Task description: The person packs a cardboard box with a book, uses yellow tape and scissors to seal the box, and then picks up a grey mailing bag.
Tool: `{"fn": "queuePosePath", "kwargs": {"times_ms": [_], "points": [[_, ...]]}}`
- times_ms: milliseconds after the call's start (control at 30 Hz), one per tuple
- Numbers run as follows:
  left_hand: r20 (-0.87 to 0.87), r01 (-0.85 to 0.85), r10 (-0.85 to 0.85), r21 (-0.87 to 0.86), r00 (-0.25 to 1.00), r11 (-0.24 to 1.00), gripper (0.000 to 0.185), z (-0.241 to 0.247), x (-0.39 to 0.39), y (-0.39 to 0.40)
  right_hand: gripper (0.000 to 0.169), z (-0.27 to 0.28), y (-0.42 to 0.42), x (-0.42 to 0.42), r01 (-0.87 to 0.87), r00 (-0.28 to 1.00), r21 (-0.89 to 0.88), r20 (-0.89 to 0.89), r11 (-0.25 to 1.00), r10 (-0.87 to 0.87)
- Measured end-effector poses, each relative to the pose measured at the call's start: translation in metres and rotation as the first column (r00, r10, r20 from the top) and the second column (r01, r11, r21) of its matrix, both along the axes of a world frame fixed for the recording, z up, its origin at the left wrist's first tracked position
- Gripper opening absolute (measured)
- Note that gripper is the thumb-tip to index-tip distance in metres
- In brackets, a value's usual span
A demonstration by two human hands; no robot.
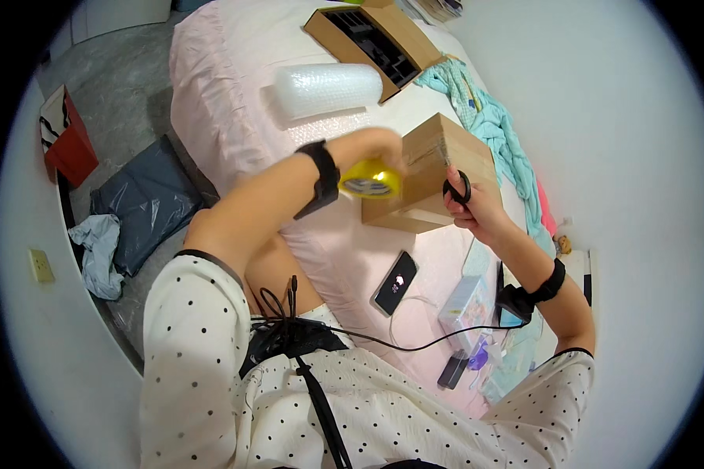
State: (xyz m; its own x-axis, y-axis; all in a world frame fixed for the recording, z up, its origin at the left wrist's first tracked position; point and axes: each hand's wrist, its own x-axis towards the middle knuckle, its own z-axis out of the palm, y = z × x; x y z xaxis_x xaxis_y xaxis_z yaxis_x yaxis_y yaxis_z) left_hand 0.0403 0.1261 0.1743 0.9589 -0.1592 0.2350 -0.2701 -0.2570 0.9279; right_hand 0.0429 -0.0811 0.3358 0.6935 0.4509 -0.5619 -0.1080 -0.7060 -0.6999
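Observation:
My left hand (382,148), slightly blurred, grips a roll of yellow packing tape (371,179) at the left side of a closed cardboard box (428,176). Strips of tape run across the faces of this box, which sits on the bed. Close to the box's right part, my right hand (476,204) holds scissors by their black ring handle (457,187); the blades cannot be made out. Behind my left hand lies a sheet of bubble wrap (328,124), and beyond it a large bubble wrap roll (331,88).
An opened carton with black inserts (372,44) lies at the bed's far end, beside turquoise cloth (493,135). Nearer me are a smartphone (395,283), a pale printed box (466,305) and a black cable (410,350). A dark plastic parcel (146,199) rests on the floor.

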Motion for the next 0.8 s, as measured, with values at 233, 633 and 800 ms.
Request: {"fn": "queuePosePath", "kwargs": {"times_ms": [233, 633, 800], "points": [[-0.359, -0.088, 0.191, 0.285, 0.913, 0.954, 0.058, -0.005, -0.018, 0.012, 0.039, 0.018, -0.019, -0.011, -0.145, 0.989, 0.067, 0.025, 0.987, 0.144], [-0.438, -0.409, 0.191, -0.481, 0.878, 0.776, 0.037, -0.063, -0.072, 0.018, 0.020, -0.016, 0.012, 0.041, -0.358, 0.168, -0.410, 0.855, 0.839, 0.490], [-0.404, -0.472, 0.244, -0.736, 0.882, 0.486, 0.033, -0.084, -0.077, 0.008, 0.035, -0.052, -0.008, 0.036, -0.349, -0.269, -0.651, 0.758, 0.674, 0.594]]}}
